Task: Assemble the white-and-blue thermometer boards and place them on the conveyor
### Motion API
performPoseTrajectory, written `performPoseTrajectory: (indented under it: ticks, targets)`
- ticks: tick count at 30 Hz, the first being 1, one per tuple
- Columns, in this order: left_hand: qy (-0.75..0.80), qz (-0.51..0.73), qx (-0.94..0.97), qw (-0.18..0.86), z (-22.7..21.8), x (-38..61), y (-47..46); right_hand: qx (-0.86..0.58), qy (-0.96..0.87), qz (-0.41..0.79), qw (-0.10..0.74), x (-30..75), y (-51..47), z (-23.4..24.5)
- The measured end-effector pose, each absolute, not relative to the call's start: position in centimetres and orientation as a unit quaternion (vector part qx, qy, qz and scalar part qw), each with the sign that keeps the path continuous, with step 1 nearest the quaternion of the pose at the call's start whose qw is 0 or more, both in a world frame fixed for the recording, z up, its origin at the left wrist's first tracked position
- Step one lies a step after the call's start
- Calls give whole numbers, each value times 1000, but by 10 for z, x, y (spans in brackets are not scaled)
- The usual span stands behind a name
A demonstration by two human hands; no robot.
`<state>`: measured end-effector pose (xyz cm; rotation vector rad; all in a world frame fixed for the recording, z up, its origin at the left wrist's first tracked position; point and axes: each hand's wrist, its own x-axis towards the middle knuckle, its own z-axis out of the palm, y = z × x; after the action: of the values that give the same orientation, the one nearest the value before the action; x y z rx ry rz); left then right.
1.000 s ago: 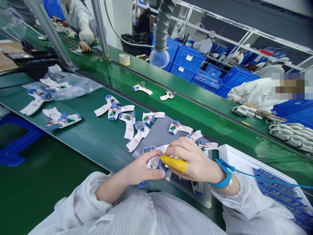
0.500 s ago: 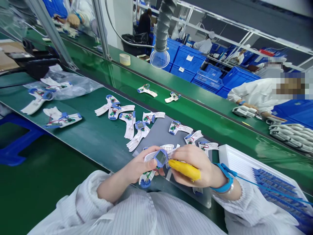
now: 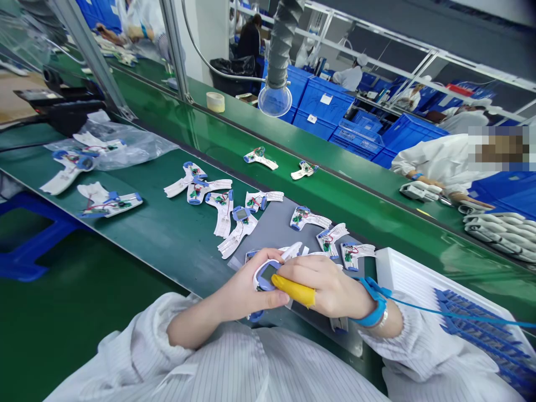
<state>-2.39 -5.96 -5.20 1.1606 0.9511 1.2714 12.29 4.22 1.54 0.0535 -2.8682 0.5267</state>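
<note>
My left hand point(image 3: 247, 287) is closed around a white, gun-shaped infrared thermometer housing with a blue-framed display point(image 3: 266, 274). My right hand point(image 3: 324, 283) is closed over the same housing from the right. A yellow finger cot point(image 3: 294, 290) on one of its fingers lies against the display frame. The hands hide most of the housing, and its handle cannot be made out. A blue end of another thermometer part point(image 3: 255, 316) shows under my left hand. Beyond my hands, opened thermometer halves point(image 3: 310, 218) with wires and green boards lie on a grey mat point(image 3: 274, 223).
At the right stands a white tray point(image 3: 387, 268) of blue parts point(image 3: 469, 315). A blue wrist strap point(image 3: 374, 304) trails its cord over it. More thermometer halves point(image 3: 111, 202) lie leftward. Two ride the green belt point(image 3: 335, 184). A duct nozzle point(image 3: 275, 100) hangs above; a co-worker point(image 3: 435, 159) sits across.
My right hand has moved left, bringing the yellow-covered finger onto the display frame. The housing has turned and shifted slightly left in my left hand. The two belt pieces have moved right.
</note>
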Motion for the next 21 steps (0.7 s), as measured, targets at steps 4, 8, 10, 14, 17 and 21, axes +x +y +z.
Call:
performPoseTrajectory:
  ticks: [4,8,10,14,17,21]
  targets:
    - [464,508,552,471,-49,-22,-64,32,-980,163,110,124,41,15]
    - [511,485,582,406,-55,-27,-61,48,-984,123,121,120,43,9]
    - [546,477,568,388,-63,-33,-51,57,-988,71,125,112,54,3]
    - [615,447,600,250,-91,-53,-20,-28,-994,-36,102,92,99,-16]
    - [664,335,659,114,-112,-67,-6,-128,-992,-19,10,77,136,-32]
    - [711,214,669,21,-133,-83,-7,-148,-987,3,-61,57,168,-47]
